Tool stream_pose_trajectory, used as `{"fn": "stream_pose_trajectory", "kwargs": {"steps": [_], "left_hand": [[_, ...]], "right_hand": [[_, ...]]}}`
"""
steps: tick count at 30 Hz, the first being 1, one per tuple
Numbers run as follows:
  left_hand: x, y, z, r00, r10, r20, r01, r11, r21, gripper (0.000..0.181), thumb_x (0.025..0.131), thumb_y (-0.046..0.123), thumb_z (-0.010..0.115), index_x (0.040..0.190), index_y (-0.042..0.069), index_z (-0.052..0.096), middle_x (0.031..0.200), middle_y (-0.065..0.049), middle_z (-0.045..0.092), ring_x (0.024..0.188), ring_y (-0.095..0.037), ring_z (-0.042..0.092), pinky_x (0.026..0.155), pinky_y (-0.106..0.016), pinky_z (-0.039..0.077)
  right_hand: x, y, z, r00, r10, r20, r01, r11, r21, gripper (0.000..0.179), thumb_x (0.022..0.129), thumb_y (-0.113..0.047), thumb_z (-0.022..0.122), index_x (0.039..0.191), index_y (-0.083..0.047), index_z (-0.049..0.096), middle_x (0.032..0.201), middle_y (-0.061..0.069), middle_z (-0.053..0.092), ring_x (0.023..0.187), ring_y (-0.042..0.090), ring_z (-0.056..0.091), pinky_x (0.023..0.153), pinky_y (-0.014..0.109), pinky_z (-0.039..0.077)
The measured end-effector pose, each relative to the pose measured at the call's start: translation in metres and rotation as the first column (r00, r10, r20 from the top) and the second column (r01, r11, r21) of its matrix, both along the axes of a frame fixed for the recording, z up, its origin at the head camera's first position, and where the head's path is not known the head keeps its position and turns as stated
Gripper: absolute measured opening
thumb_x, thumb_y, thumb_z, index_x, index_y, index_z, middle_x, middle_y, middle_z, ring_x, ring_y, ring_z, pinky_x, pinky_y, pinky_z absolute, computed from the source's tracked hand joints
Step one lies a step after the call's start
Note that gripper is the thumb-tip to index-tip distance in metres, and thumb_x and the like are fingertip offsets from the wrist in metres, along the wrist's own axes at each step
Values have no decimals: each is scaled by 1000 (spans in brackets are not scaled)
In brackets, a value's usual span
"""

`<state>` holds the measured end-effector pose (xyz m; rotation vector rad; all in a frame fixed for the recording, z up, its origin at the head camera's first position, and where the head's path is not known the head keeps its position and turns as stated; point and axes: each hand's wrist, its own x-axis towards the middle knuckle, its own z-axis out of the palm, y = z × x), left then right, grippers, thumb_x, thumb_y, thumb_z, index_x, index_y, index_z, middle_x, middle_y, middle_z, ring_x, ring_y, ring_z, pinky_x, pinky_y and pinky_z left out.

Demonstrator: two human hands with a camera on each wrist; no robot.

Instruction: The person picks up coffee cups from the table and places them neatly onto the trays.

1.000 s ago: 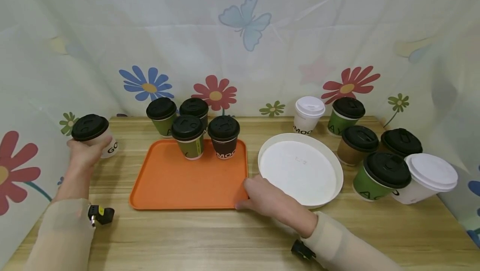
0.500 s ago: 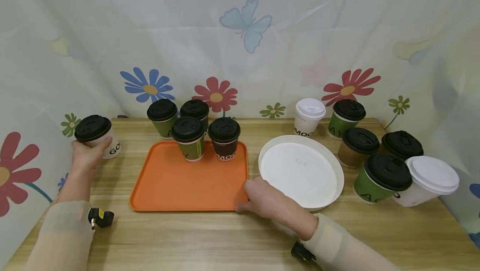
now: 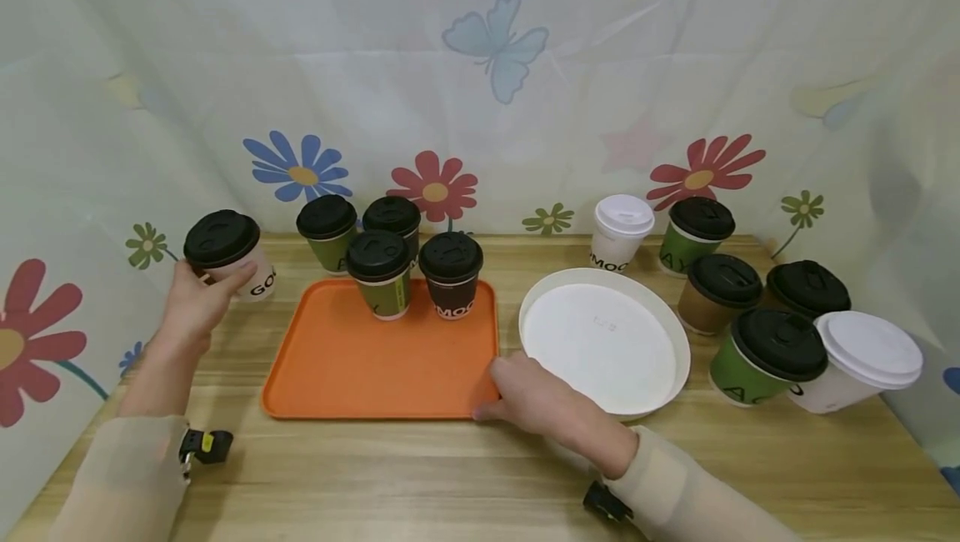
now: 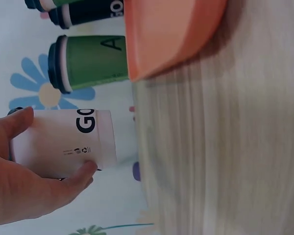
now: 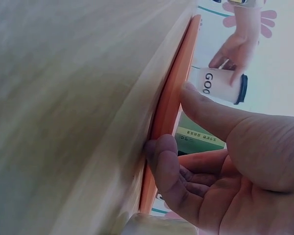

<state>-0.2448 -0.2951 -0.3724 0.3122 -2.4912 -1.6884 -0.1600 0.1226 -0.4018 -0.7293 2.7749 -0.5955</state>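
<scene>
My left hand (image 3: 195, 304) grips a pale paper coffee cup (image 3: 257, 269) with a black lid, left of the orange tray (image 3: 375, 383). In the left wrist view, the thumb and fingers wrap round the cup (image 4: 54, 134), and a gap shows between its base and the table. At the tray's front right corner, my right hand (image 3: 534, 396) pinches the rim; the right wrist view has its thumb on one side of the tray (image 5: 172, 93) and fingertips on the other. A green cup (image 3: 387, 296) and a dark cup (image 3: 450, 296) stand on the tray's back part.
Behind the tray stand another green cup (image 3: 330, 252) and a dark one (image 3: 396, 217). A round white dish (image 3: 600, 350) lies right of the tray. Several lidded cups crowd the right side, including a large white-lidded one (image 3: 843, 367). A flowered curtain (image 3: 495, 133) encloses the table.
My left hand has moved right and slightly up in the head view with the pale coffee cup, bringing it closer to the tray. The right hand stays at the tray's corner.
</scene>
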Motion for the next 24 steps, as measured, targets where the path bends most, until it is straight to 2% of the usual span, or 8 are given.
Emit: {"fn": "stream_pose_trajectory", "kwargs": {"steps": [6,10,12,17,24], "left_hand": [[5,17,8,995,-86,-45,85,996,-23,92,102,40,62,158,-6,5,159,-32,15,146,-49,21,114,-64,27],[8,29,11,983,-157,-100,151,986,-65,83,102,35,64,156,-6,16,153,-28,27,140,-46,31,110,-63,34],[10,34,12,975,-189,-113,182,981,-73,81,102,33,65,157,-5,18,153,-27,29,140,-46,32,110,-64,34],[11,44,11,963,-258,-84,253,965,-64,86,101,30,67,160,-2,13,157,-29,25,143,-49,28,111,-64,32],[7,51,1,948,-319,-1,319,946,-62,90,100,25,69,160,-3,7,161,-32,14,144,-55,24,112,-65,31]], "right_hand": [[0,1,0,1000,-3,7,3,1000,-8,38,83,-26,88,69,-10,57,62,-1,53,56,12,46,51,29,42],[-1,1,1,1000,-2,5,2,1000,-12,37,83,-26,88,69,-10,57,62,-1,53,56,12,47,51,29,42],[-1,1,1,1000,1,3,-1,1000,-13,37,84,-25,88,69,-11,57,61,-1,53,56,12,47,51,29,42],[-1,1,0,1000,-1,5,1,1000,-12,38,83,-26,88,69,-10,57,62,-1,52,57,12,47,52,29,42],[-1,1,-2,1000,0,-8,0,1000,-5,38,83,-27,89,69,-10,57,62,-1,52,57,13,48,51,30,42]]}}
